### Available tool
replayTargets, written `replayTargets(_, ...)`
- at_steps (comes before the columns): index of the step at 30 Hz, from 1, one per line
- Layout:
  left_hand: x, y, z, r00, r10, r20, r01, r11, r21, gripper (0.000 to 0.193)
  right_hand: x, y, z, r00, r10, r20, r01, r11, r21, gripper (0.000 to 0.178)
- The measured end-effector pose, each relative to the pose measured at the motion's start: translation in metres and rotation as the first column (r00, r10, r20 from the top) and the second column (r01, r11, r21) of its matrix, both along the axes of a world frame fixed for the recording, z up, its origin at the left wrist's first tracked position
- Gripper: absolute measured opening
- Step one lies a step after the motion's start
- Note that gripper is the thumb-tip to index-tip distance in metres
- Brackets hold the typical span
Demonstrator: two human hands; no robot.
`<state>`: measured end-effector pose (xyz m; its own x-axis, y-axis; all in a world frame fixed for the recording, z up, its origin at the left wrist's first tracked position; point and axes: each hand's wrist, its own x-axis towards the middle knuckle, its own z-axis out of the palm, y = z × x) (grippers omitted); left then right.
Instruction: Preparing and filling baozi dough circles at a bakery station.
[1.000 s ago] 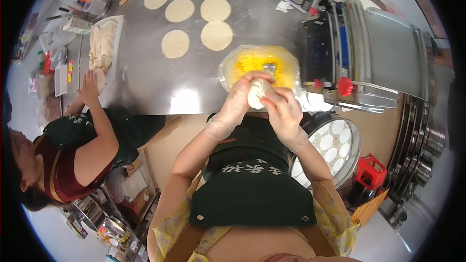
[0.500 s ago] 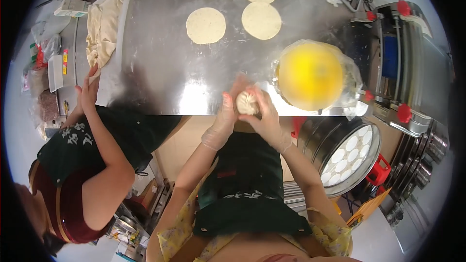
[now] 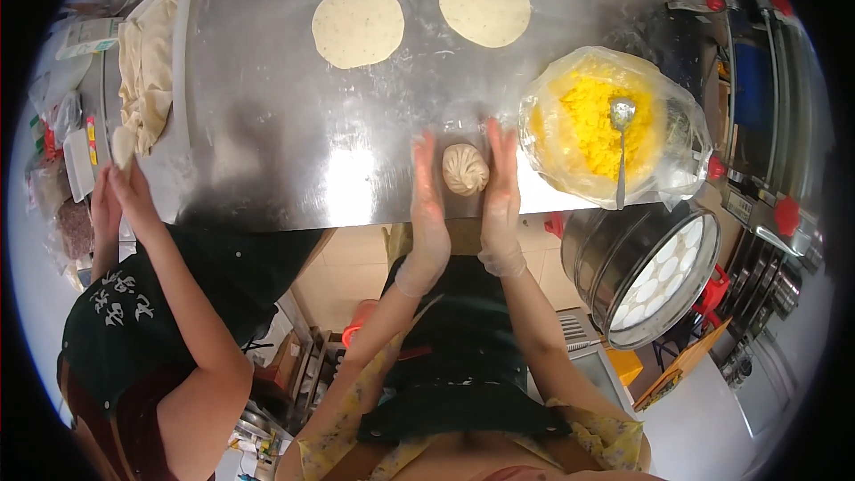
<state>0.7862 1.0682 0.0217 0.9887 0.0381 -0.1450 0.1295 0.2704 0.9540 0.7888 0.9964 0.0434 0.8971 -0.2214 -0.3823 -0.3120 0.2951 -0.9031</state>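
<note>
Since half a second ago, moved the bun (image 3: 466,169) out of the right hand (image 3: 500,200) onto the tabletop (image 3: 258,125), near its front edge. Shows a pleated swirl facing up; nearly round, barely longer front-to-back. Flanked by right hand and left hand (image 3: 429,214), both flattened, released; cannot tell whether touching.

On the bench (image 3: 267,125) there are four flat dough rounds (image 3: 358,26), of which two are seen whole and two are cut by the upper edge, and also one pleated bun (image 3: 466,169). The person has two hands in view, one left hand (image 3: 428,218) and one right hand (image 3: 501,196), and one co-worker (image 3: 205,321) is at the side. I count further one bowl (image 3: 679,129), one spoon (image 3: 622,113) and one steamer (image 3: 592,254), whose several white rounds (image 3: 659,272) overlap too much for exact counting.
</note>
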Motion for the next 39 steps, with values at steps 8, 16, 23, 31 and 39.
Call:
replayTargets(8, -0.005, -0.009, 0.001, 1.000, -0.021, -0.016, 0.021, 1.000, 0.004, 0.098, 0.001, -0.023, -0.018, 0.970, 0.182, 0.163, -0.159, 0.976, -0.148, 0.104)
replayTargets(16, -0.004, -0.020, 0.023, 0.982, -0.091, -0.164, 0.102, 0.993, 0.058, 0.103, -0.003, -0.022, -0.008, 0.979, 0.174, 0.104, -0.172, 0.985, -0.031, 0.109)
replayTargets(23, -0.006, -0.024, 0.023, 0.986, -0.039, -0.161, 0.043, 0.999, 0.026, 0.104, -0.007, -0.025, -0.018, 0.965, 0.244, 0.098, -0.225, 0.959, -0.172, 0.107)
replayTargets(31, -0.009, -0.030, 0.025, 0.987, 0.019, -0.161, -0.021, 1.000, -0.013, 0.105, -0.006, -0.021, -0.007, 0.973, 0.211, 0.098, -0.200, 0.974, -0.111, 0.106)
replayTargets(39, 0.003, -0.024, 0.030, 0.973, -0.024, -0.230, 0.002, 0.995, -0.096, 0.109, -0.008, -0.020, -0.011, 0.986, 0.146, 0.083, -0.134, 0.981, -0.139, 0.107)
